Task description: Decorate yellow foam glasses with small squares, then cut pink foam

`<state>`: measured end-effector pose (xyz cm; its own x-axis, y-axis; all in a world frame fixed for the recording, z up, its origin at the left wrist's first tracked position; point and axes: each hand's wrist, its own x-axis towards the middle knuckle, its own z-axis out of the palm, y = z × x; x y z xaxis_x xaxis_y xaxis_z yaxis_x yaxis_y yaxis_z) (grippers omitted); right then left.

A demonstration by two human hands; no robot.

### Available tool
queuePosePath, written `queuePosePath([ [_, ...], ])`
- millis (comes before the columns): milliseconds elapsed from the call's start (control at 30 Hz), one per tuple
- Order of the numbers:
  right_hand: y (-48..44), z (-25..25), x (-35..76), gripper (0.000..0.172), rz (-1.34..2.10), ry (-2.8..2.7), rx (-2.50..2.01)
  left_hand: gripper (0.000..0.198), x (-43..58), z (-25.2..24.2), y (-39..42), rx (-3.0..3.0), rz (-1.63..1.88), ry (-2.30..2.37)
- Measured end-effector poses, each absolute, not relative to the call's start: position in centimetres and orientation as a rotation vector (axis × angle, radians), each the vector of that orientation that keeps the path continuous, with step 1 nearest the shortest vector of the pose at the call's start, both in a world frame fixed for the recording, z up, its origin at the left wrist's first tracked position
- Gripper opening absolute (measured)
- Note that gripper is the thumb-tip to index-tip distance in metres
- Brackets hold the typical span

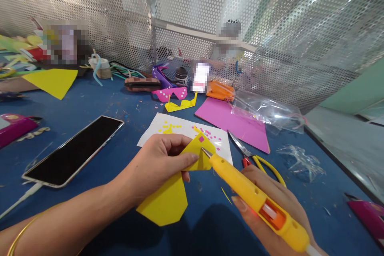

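Observation:
My left hand (159,164) pinches a folded yellow paper piece (171,196) just above the blue table, its upper flap carrying a small pink square. My right hand (270,208) is wrapped round a yellow glue gun (255,200) with an orange trigger. The gun's metal nozzle touches the upper flap of the yellow paper, right beside my left thumb. Under both lies a white sheet (180,128) dotted with tiny yellow and pink squares.
A smartphone (75,150) lies left with a white cable. Yellow-handled scissors (255,160) sit right of the white sheet, beyond it a pink paper sheet (234,122) and clear plastic bag (264,110). Pink and yellow paper glasses (172,96) lie farther back. Perforated metal panels enclose the table.

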<state>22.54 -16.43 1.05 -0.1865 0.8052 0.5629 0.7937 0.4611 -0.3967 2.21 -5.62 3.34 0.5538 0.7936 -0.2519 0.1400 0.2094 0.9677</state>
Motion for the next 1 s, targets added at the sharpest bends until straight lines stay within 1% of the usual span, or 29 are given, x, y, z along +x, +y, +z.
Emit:
queuePosePath([
  [333, -16.54, 1.07, 22.42, 0.016, 0.052, -1.939, -1.383, 0.011, 2.12, 3.25, -5.55, 1.345, 0.552, 0.905],
  [533, -16.56, 1.22, 22.42, 0.015, -0.01, -1.977, -1.392, 0.013, 2.16, 3.31, -5.57, 1.337, 0.551, 0.933],
  [700, -16.47, 1.27, 22.47, 0.014, 0.002, -1.985, -1.369, 0.013, 2.19, 3.24, -5.61, 1.338, 0.551, 0.928],
  [1000, -16.9, 1.04, 22.72, 0.017, 0.015, -1.978, -1.404, 0.01, 2.23, 3.22, -5.53, 1.339, 0.552, 0.913],
])
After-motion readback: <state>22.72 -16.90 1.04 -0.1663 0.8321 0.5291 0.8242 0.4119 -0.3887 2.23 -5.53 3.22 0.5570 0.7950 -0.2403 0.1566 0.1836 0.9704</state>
